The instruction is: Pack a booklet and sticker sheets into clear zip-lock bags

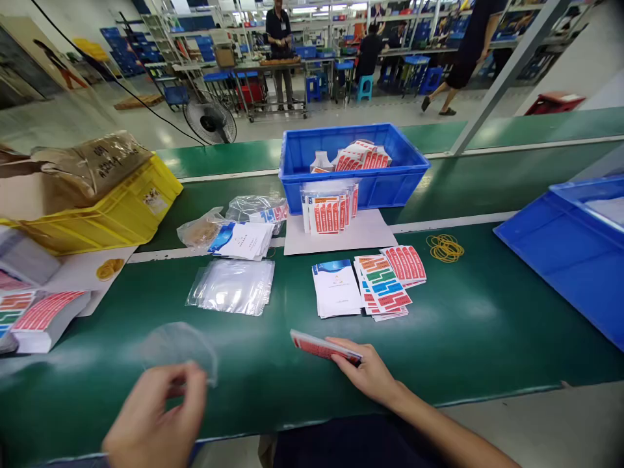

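Observation:
My left hand [158, 413], at the lower left, pinches a clear plastic bag [182, 344] that is smeared by motion. Thumb and fingers of my right hand [365, 370] grip a thin stack of printed sheets [319, 344], seen edge-on with red print on the side. Above the right hand lie white-and-blue booklets [336, 289], multicoloured sticker sheets [385, 283] and red sticker sheets [405, 264]. A pile of clear plastic bags [233, 286] rests on the green bench, with more booklets [242, 240] just behind it.
A blue bin [353, 182] holds packed sets; filled bags [329, 208] stand against its front. Yellow rubber bands [444, 248] lie to the right, near another blue bin [565, 253]. At left are a yellow crate [97, 218] and sheet stacks [49, 318]. People work beyond.

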Tool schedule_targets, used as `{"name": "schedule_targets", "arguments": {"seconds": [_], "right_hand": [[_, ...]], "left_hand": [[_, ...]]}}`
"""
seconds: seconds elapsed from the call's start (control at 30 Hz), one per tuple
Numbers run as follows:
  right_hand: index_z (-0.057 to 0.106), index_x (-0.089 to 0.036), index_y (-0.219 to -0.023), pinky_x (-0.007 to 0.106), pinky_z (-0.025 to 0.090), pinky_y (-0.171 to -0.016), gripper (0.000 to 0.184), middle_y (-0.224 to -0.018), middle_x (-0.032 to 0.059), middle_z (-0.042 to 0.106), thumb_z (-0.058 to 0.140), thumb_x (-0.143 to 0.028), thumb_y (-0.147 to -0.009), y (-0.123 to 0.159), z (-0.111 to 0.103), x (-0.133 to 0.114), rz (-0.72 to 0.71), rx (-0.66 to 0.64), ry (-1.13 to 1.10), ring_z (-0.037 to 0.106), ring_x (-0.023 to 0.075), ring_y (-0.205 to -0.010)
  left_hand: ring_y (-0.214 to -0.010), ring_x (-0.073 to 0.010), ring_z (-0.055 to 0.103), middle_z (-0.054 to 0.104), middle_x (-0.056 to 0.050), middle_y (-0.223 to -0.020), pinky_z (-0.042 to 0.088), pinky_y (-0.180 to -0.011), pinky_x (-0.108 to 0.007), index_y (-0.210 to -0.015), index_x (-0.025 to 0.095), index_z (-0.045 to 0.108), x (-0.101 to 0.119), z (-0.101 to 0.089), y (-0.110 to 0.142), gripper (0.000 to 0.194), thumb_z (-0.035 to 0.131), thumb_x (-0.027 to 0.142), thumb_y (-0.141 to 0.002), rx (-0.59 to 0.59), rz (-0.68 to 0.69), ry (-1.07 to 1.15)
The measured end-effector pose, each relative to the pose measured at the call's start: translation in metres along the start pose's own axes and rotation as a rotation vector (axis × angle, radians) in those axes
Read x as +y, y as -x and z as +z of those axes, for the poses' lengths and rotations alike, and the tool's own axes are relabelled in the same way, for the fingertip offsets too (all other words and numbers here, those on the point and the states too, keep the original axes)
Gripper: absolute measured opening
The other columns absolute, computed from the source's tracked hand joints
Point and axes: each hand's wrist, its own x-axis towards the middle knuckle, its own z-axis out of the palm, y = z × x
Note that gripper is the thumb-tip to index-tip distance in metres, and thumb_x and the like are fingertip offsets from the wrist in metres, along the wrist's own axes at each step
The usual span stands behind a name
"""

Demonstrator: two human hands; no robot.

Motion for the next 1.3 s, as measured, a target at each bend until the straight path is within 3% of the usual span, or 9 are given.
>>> {"name": "schedule_targets", "arguments": {"seconds": [0.07, 0.17, 0.3, 0.5, 0.7, 0.9, 1.07, 1.3], "right_hand": [[0.067, -0.017, -0.106, 0.039, 0.053, -0.079, 0.032, -0.095, 0.0075, 0.072, 0.056, -0.039, -0.085, 0.001, -0.002, -0.006, 0.105, 0.048, -0.143, 0.067, 0.0265, -0.084], [0.066, -0.015, -0.106, 0.038, 0.055, -0.075, 0.039, -0.095, 0.0083, 0.072, 0.064, -0.043, -0.079, 0.006, -0.008, -0.015, 0.215, 0.11, -0.41, 0.067, 0.0263, -0.082], [0.066, -0.016, -0.104, 0.04, 0.054, -0.075, 0.041, -0.094, 0.0083, 0.072, 0.068, -0.044, -0.075, 0.017, -0.014, -0.018, 0.277, 0.106, -0.493, 0.067, 0.0255, -0.079], [0.066, -0.014, -0.104, 0.039, 0.053, -0.074, 0.039, -0.092, 0.0091, 0.072, 0.066, -0.043, -0.078, 0.034, -0.016, -0.008, 0.329, 0.093, -0.47, 0.067, 0.0261, -0.081], [0.066, -0.015, -0.106, 0.041, 0.052, -0.076, 0.04, -0.093, 0.0082, 0.072, 0.07, -0.04, -0.075, 0.047, -0.017, -0.001, 0.389, -0.021, -0.611, 0.067, 0.025, -0.077], [0.065, -0.015, -0.108, 0.046, 0.048, -0.086, 0.043, -0.098, 0.0105, 0.071, 0.07, -0.041, -0.075, 0.046, -0.021, 0.0, 0.431, -0.056, -0.716, 0.067, 0.0264, -0.085], [0.065, -0.014, -0.108, 0.045, 0.049, -0.084, 0.045, -0.098, 0.0114, 0.071, 0.072, -0.04, -0.072, 0.043, -0.022, -0.003, 0.461, -0.077, -0.795, 0.067, 0.0274, -0.088], [0.065, -0.013, -0.101, 0.04, 0.053, -0.073, 0.042, -0.088, 0.0092, 0.071, 0.069, -0.044, -0.074, 0.034, -0.003, 0.0, 0.399, 0.024, -0.617, 0.067, 0.0259, -0.077]], "left_hand": [[-0.057, -0.0109, 0.051, 0.054, 0.004, -0.066, 0.036, -0.057, -0.022, -0.068, 0.021, 0.052, 0.017, 0.03, 0.007, 0.013, 0.055, 0.024, -0.08, -0.165, 0.095, -0.011], [-0.055, -0.0102, 0.049, 0.05, 0.003, -0.065, 0.037, -0.056, -0.022, -0.063, 0.021, 0.045, 0.035, 0.07, 0.029, 0.02, 0.049, 0.022, -0.083, -0.388, 0.139, 0.062], [-0.057, -0.0114, 0.048, 0.048, 0.003, -0.066, 0.036, -0.056, -0.023, -0.064, 0.021, 0.04, 0.054, 0.097, 0.058, 0.02, 0.045, 0.021, -0.083, -0.551, 0.108, 0.149], [-0.056, -0.0109, 0.046, 0.046, 0.002, -0.067, 0.036, -0.054, -0.022, -0.064, 0.021, 0.039, 0.07, 0.106, 0.071, 0.022, 0.043, 0.023, -0.085, -0.633, 0.078, 0.21], [-0.058, -0.0104, 0.049, 0.049, 0.002, -0.07, 0.036, -0.053, -0.022, -0.066, 0.021, 0.04, 0.072, 0.111, 0.074, 0.021, 0.043, 0.023, -0.086, -0.693, 0.119, 0.206], [-0.059, -0.0107, 0.049, 0.049, 0.001, -0.071, 0.036, -0.054, -0.022, -0.067, 0.021, 0.041, 0.075, 0.111, 0.078, 0.02, 0.043, 0.02, -0.086, -0.654, 0.173, 0.233], [-0.062, -0.0114, 0.05, 0.05, 0.0, -0.073, 0.038, -0.058, -0.023, -0.071, 0.021, 0.044, 0.075, 0.115, 0.081, 0.016, 0.041, 0.016, -0.087, -0.633, 0.261, 0.295], [-0.066, -0.0139, 0.051, 0.05, 0.0, -0.072, 0.038, -0.06, -0.026, -0.07, 0.021, 0.043, 0.069, 0.112, 0.074, 0.018, 0.041, 0.015, -0.087, -0.622, 0.385, 0.198]]}}
